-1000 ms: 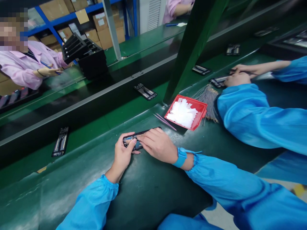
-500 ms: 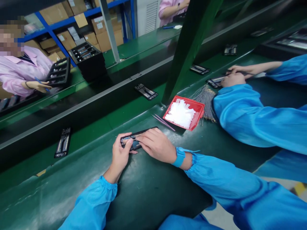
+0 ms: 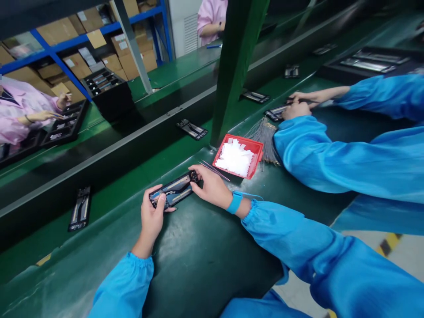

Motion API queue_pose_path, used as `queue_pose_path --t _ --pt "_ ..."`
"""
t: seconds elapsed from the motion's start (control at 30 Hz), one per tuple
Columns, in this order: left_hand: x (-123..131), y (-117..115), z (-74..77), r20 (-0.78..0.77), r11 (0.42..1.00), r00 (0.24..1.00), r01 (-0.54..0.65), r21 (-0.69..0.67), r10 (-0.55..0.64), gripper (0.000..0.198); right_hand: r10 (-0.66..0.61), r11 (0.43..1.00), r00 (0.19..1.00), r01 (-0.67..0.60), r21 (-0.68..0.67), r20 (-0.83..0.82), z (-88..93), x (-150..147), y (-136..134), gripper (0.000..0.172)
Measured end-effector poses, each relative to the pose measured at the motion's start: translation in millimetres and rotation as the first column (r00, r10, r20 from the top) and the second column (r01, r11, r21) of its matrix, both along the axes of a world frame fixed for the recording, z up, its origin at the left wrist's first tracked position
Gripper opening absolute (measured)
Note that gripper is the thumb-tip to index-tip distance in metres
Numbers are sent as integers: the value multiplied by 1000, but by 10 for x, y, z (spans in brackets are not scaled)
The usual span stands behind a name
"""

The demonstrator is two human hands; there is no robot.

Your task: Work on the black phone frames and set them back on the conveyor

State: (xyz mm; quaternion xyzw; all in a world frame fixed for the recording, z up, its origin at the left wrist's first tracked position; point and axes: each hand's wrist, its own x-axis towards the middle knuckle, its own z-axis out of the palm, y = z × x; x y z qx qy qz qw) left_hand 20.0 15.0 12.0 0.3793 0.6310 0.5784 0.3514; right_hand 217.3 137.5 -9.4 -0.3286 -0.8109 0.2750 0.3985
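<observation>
Between my two hands is a phone chassis (image 3: 177,185), an open black frame with light strips and small circuit parts inside. My left hand (image 3: 153,216) grips its left end, thumb across the inner face and fingers along the far edge. At the other end, my right hand (image 3: 212,185) pinches the frame's right edge between thumb and fingers; a blue wrist strap (image 3: 235,202) circles that wrist. A pair of tweezers (image 3: 214,170) lies just beyond my right hand, beside a red tray (image 3: 259,152) heaped with white paper-like pieces (image 3: 235,157).
Other phone chassis lie along the green strip, one at left (image 3: 80,209) and one further back (image 3: 192,129). A bundle of thin cables (image 3: 266,140) lies by the tray. At right a co-worker's hands (image 3: 298,108) handle another chassis. A green post (image 3: 233,70) rises behind the tray.
My right hand has moved from the middle of the chassis to its right end, uncovering the inside. The camera view has shifted slightly. Across the bench, a co-worker's black tray now sits lower.
</observation>
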Motion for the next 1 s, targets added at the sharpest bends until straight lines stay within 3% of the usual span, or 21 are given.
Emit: queue_pose_path --t 0.23,0.43,0.7,1.0 --pt "208 -122 8 -126 999 992 16 49 -10 45 2 1000 999 -1 22 -40 58 -14 -88 40" --pt "259 -217 -111 -243 998 969 53 37 -43 41 -32 999 999 31 -34 -28 105 -38 -191 53" --pt "379 -241 -101 -405 996 914 54 77 -18 36 -70 997 996 69 -22 -52 137 -90 -299 69" --pt "420 -256 -114 -550 990 834 55 131 26 33 -74 991 995 67 -112 -60 158 -102 -410 66"
